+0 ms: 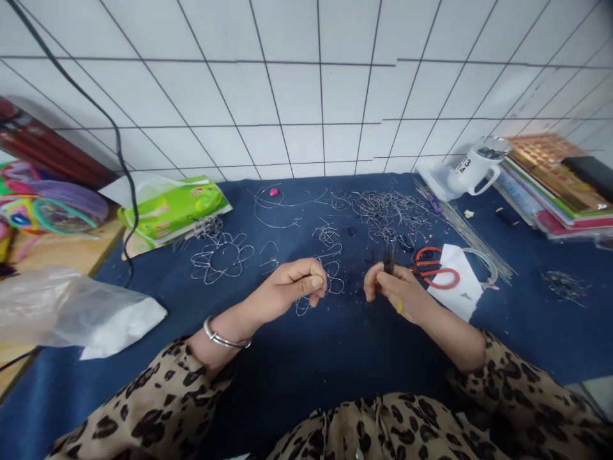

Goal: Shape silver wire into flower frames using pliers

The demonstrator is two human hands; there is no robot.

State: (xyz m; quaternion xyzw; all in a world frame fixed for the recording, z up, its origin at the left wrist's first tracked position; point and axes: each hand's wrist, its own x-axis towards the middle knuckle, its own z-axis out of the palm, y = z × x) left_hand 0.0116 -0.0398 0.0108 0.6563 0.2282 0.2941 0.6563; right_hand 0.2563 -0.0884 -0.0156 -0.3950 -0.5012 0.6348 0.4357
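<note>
My left hand (293, 285) hovers over the blue cloth (306, 358), fingers curled closed on a thin wire flower shape (330, 281) whose loops show under and beside the fingers. My right hand (395, 291) is closed around dark pliers (389, 259), their jaws pointing up and away from me. The two hands are about a hand's width apart. A silver bangle (223, 335) circles my left wrist. A finished wire flower (223, 257) lies flat to the left of my left hand.
Tangled wire scraps (383, 207) and straight wires (472, 239) litter the cloth behind the hands. Orange-handled scissors (435, 268) lie on white paper (457, 281). A white mug (481, 166), stacked books (555, 185), green tissue pack (175, 207) and plastic bag (71, 306) surround them.
</note>
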